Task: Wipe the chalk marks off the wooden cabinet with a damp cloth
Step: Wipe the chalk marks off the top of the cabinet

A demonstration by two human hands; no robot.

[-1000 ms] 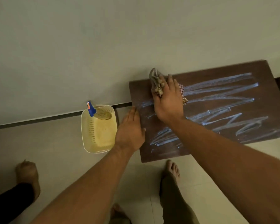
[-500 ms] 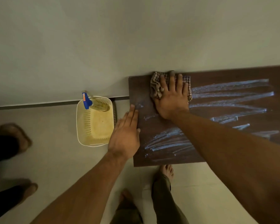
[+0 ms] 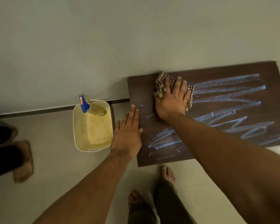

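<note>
The dark wooden cabinet top (image 3: 217,70) stands against the wall, covered with long white chalk marks (image 3: 229,94) across its middle and right. My right hand (image 3: 171,101) lies flat with fingers spread on a checked cloth (image 3: 162,81), pressing it onto the cabinet's far left part. My left hand (image 3: 128,135) rests flat and open on the cabinet's left edge, holding nothing. The strip of wood near the far left corner looks free of chalk.
A cream perforated basket (image 3: 81,126) sits on the floor left of the cabinet, with a blue-topped spray bottle (image 3: 86,105) lying in it. My bare feet (image 3: 166,173) are below the cabinet. Another person's feet (image 3: 23,160) stand at the far left.
The cloth went from bunched under my right hand to spread flat under it, shifting slightly right along the far edge. My left hand stayed on the cabinet's left edge.
</note>
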